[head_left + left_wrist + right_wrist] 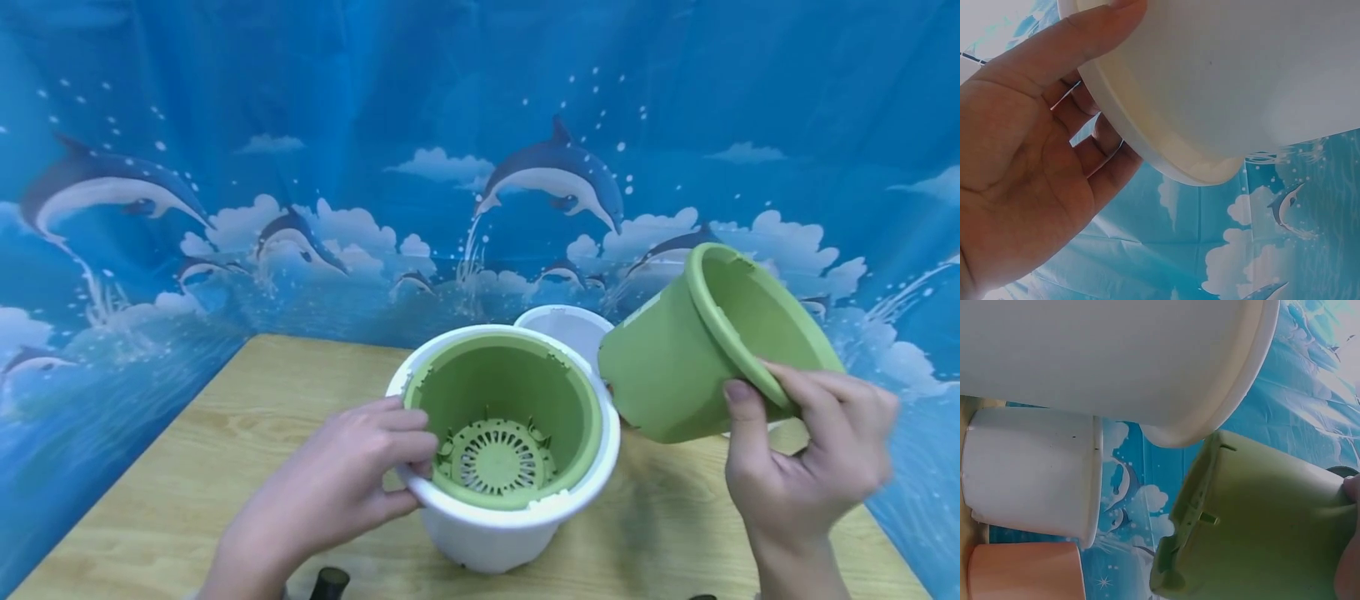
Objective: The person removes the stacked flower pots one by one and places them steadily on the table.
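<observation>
A white flowerpot (487, 542) stands on the table, with a green inner pot (501, 375) nested in it. Slotted openings ring the green pot's floor. My left hand (337, 471) grips the near-left rim, fingers over the edge; in the left wrist view the thumb lies against the white outer wall (1222, 75). To the right, my right hand (817, 433) pinches the rim of a second green inner pot (667, 367), held tilted above the table with its mouth facing up and right. The right wrist view shows the notched bottom edge of this green pot (1260, 519).
Behind the nested pots is another white pot (566, 325). An orange pot (1025, 572) stands beside it in the right wrist view. A dark object (330, 582) pokes up at the near edge. Behind the wooden table (322, 375) hangs a blue dolphin-print sheet (337, 100).
</observation>
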Demonstrator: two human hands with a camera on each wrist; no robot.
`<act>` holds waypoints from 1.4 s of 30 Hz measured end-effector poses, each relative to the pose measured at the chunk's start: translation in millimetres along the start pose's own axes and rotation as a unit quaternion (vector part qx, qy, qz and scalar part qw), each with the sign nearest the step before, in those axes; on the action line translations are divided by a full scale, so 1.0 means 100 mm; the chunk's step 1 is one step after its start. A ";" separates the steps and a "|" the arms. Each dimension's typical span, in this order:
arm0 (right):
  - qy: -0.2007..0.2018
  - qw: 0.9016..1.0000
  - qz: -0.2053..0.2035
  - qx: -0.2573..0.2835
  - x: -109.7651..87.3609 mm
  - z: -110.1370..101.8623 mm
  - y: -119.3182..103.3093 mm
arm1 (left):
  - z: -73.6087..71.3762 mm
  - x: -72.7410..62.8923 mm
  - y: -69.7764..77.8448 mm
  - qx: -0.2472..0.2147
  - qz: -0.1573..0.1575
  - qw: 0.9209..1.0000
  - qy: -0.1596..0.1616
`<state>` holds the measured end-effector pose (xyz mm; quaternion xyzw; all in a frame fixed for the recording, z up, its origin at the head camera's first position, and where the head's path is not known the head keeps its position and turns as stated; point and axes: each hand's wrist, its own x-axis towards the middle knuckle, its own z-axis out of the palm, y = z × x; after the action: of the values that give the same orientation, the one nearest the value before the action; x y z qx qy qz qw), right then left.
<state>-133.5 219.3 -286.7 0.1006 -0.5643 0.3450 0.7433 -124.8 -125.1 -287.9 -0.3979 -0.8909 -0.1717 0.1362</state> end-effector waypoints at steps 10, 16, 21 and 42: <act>-0.055 0.998 -0.006 -0.035 0.01 -0.06 0.09 | 0.01 -0.02 -0.01 0.001 0.013 1.000 0.012; -0.100 0.992 -0.019 -0.070 0.00 -0.07 0.12 | 0.00 -0.02 -0.01 0.001 0.014 1.000 0.013; -0.127 0.986 -0.028 -0.100 0.03 -0.08 0.09 | 0.01 -0.02 -0.01 0.000 0.010 1.000 0.012; -0.298 0.920 -0.033 -0.251 0.10 -0.30 0.23 | 0.00 -0.01 0.00 0.000 0.011 1.000 0.007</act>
<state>-123.5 257.0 -293.4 0.0275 -0.8244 0.1210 0.5523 -124.6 -125.8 -288.6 -0.4066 -0.8855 -0.1727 0.1444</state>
